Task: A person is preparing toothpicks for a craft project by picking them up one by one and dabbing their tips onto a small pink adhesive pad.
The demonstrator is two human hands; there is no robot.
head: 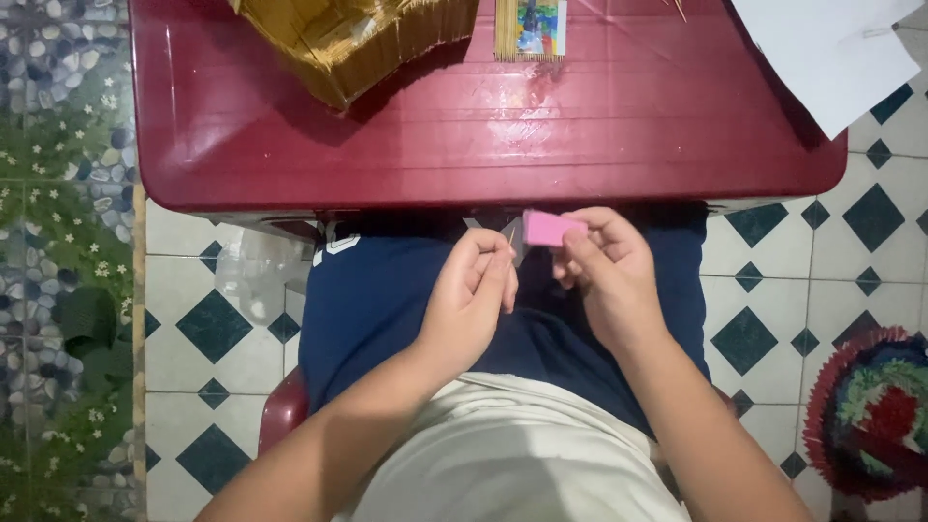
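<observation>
A pink block [551, 229] was pinched in the right hand [604, 275], a thin stick [510, 235] in the left hand's [471, 295] grip, below the red worktop [483, 135] where a stick-built structure [353, 39] stood.

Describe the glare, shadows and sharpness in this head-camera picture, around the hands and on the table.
Head view: soft glare streaks run across the glossy red table; the woven stick structure casts a dark shadow beside it; the left hand and right hand are evenly lit, slightly soft; the pink block is clear, but the thin stick is barely resolved; the table edge bows from lens distortion.
</observation>
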